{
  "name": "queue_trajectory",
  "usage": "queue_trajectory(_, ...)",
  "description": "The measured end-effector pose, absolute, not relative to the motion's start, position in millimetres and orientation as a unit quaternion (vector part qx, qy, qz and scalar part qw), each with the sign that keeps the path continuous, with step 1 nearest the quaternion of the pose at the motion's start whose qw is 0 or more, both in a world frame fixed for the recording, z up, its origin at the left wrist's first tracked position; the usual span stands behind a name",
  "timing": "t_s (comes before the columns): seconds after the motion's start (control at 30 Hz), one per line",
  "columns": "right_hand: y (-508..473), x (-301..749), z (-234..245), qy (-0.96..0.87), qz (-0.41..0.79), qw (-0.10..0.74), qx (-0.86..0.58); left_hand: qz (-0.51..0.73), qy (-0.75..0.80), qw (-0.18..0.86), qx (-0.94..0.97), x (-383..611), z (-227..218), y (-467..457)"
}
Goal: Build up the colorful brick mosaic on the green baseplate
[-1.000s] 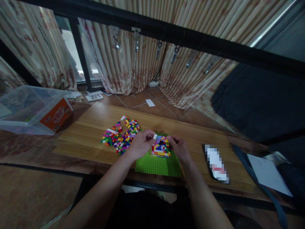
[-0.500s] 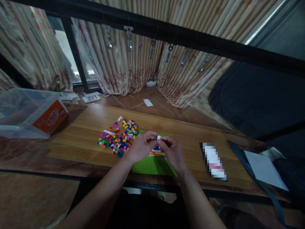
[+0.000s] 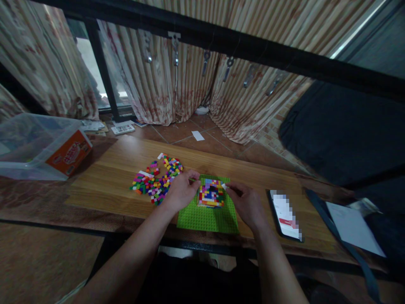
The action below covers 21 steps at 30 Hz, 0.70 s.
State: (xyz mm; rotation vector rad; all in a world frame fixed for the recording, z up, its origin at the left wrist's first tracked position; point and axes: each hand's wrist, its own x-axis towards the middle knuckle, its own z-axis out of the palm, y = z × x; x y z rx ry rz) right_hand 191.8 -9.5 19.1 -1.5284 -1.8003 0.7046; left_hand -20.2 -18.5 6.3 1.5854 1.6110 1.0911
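Clear plastic bin (image 3: 30, 137) with an orange label (image 3: 70, 153), far left; loose coloured bricks (image 3: 162, 182), spread on the wooden worktop (image 3: 106, 181); left hand (image 3: 182, 191), its grip open, thumb apart from the fingers, at the left side of the green baseplate (image 3: 205, 220); many-coloured brick structure (image 3: 210, 196), standing on the baseplate between the hands; white brick (image 3: 224, 186), pinched in the closed grip of the right hand (image 3: 247, 204), by the structure's upper right, contact with it unclear; phone (image 3: 285, 217), lying right of that hand; white sheet (image 3: 355, 228), far right.
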Motion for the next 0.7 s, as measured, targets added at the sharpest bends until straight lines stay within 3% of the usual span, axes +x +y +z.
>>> queue_trajectory(0.33, -18, 170, 8, -0.709, 0.191, 0.286, -0.616, 0.353, 0.636, 0.294, 0.620, -16, 3, -20)
queue_trajectory(0.7, -20, 161, -1, -0.704, 0.209, 0.298, -0.609, 0.325, 0.623, 0.323, 0.633, -14, 8, -24)
